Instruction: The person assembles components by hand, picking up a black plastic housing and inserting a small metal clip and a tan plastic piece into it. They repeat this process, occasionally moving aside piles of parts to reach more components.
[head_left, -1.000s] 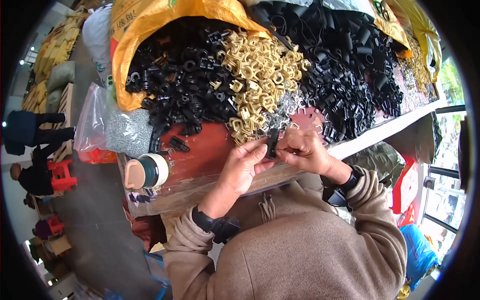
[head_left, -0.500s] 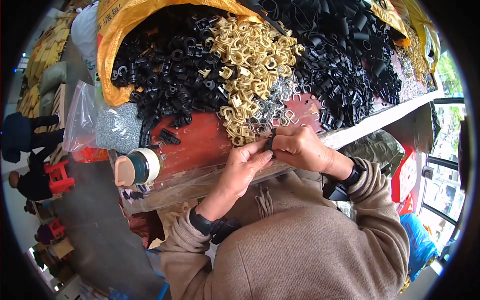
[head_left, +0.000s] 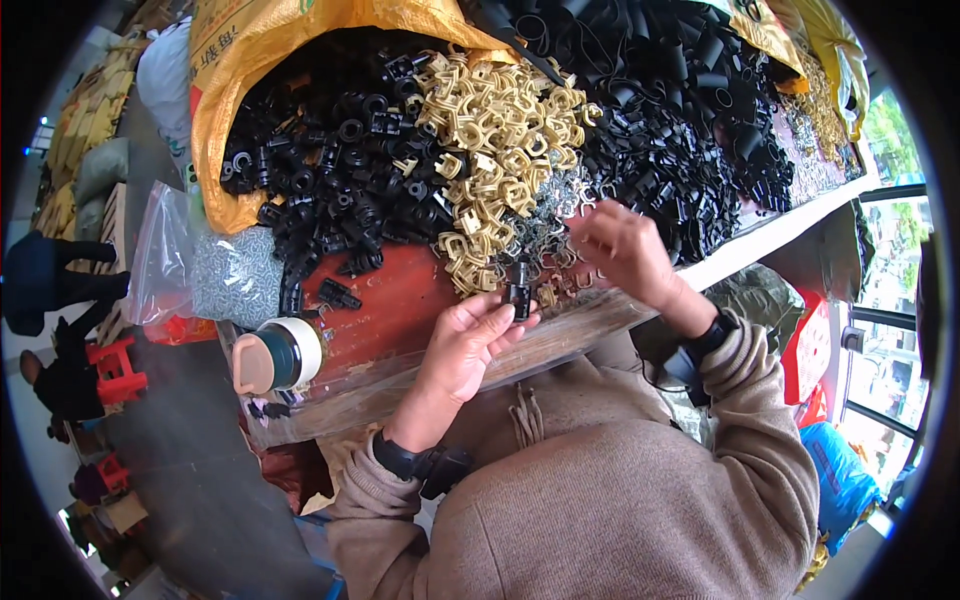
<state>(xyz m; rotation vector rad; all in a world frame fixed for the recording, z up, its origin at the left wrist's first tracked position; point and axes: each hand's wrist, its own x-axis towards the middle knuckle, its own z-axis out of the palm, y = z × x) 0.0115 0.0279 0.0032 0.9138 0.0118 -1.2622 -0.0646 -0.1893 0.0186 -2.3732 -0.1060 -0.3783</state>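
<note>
Near the table's front edge my left hand (head_left: 465,345) is closed on a black plastic fitting (head_left: 519,292), held upright between thumb and fingers. My right hand (head_left: 632,255) is lifted to the right of it, fingers loosely bent and apart, slightly blurred, with nothing visible in them. Below and beside its fingertips lie U-shaped silver metal clips (head_left: 553,235). A heap of cream plastic clips (head_left: 500,150) rises just beyond my left hand. Larger black fittings (head_left: 345,165) are piled to its left, and small black pieces (head_left: 670,165) to the right of the metal clips.
A yellow woven sack (head_left: 215,130) opens around the black fittings. On the left stand a bag of small silver screws (head_left: 237,275) and a cup with a pink lid (head_left: 255,363). Black tube pieces (head_left: 690,60) lie at the back. People and a red stool (head_left: 118,368) are far left.
My hands have come apart. The right has let go of the black fitting and moved right and up towards the metal clips; the left has turned the fitting upright into view.
</note>
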